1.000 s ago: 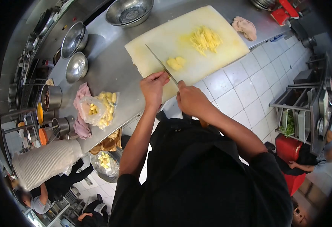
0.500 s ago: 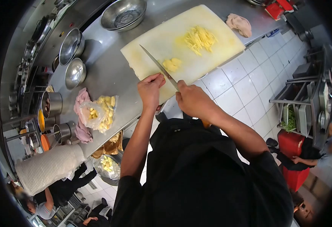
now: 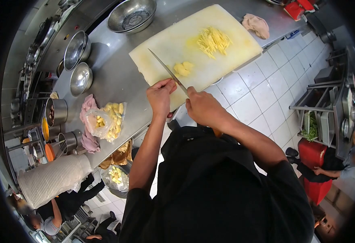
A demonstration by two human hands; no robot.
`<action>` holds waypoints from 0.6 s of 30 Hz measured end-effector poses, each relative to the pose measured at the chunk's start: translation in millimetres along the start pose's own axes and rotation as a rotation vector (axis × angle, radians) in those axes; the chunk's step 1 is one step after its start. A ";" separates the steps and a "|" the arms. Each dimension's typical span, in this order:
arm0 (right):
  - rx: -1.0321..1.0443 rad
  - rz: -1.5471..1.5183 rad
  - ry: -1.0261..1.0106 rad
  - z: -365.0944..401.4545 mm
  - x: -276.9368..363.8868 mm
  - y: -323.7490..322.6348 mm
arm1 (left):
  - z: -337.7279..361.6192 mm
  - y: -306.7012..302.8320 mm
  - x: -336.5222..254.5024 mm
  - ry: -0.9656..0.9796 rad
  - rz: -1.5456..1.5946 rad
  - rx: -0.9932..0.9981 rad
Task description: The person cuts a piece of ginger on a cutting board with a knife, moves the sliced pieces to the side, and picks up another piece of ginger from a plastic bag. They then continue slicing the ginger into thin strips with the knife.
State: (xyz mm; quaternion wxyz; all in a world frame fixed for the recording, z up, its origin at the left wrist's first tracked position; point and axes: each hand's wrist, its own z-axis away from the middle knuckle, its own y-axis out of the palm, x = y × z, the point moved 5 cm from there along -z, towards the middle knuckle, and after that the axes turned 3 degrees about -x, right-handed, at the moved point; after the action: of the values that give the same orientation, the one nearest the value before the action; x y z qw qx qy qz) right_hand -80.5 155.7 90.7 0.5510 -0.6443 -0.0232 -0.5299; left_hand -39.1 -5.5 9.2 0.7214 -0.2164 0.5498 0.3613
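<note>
My right hand [image 3: 203, 106] is closed on the handle of a long knife [image 3: 165, 68], whose blade points up and left over the white cutting board [image 3: 161, 40]. Beside the blade, my left hand [image 3: 160, 95] is closed at the board's near edge, its fingertips close to the steel; what it grips is hidden. A small pile of yellow slices [image 3: 183, 69] lies just right of the blade. Farther up the board is a larger heap of thin yellow strips [image 3: 214, 42].
Metal bowls [image 3: 81, 79] stand at the left of the steel counter [image 3: 116, 73]. A plastic bag of yellow pieces [image 3: 113, 115] rests by a pink cloth [image 3: 90, 141]. Another cloth [image 3: 256, 26] lies past the board. People sit or stand at lower left and right [image 3: 327, 172].
The knife blade has shifted slightly left, and my right hand has moved a little left with it. My left hand stays nearly in place.
</note>
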 end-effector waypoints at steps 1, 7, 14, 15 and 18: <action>0.005 0.002 0.003 -1.1 0.5 0.5 | 0.0 -0.2 0.3 0.011 0.001 -0.001; 0.014 -0.013 0.010 -15.6 -7.5 10.4 | 1.0 0.4 2.6 0.033 0.006 0.001; 0.010 0.001 0.004 -18.4 -10.0 11.7 | 4.0 2.2 -1.2 0.023 0.021 -0.032; 0.008 0.000 0.007 -17.7 -9.4 11.0 | 4.1 2.4 -2.2 0.013 0.014 -0.030; 0.019 0.006 0.041 -13.2 -4.4 4.3 | 4.5 2.0 -5.1 -0.012 0.002 -0.029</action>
State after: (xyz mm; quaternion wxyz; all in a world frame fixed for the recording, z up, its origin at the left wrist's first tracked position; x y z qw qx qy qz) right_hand -88.4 146.8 82.3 0.5590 -0.6279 -0.0150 -0.5413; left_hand -38.5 -2.5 15.5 0.7210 -0.2242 0.5405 0.3711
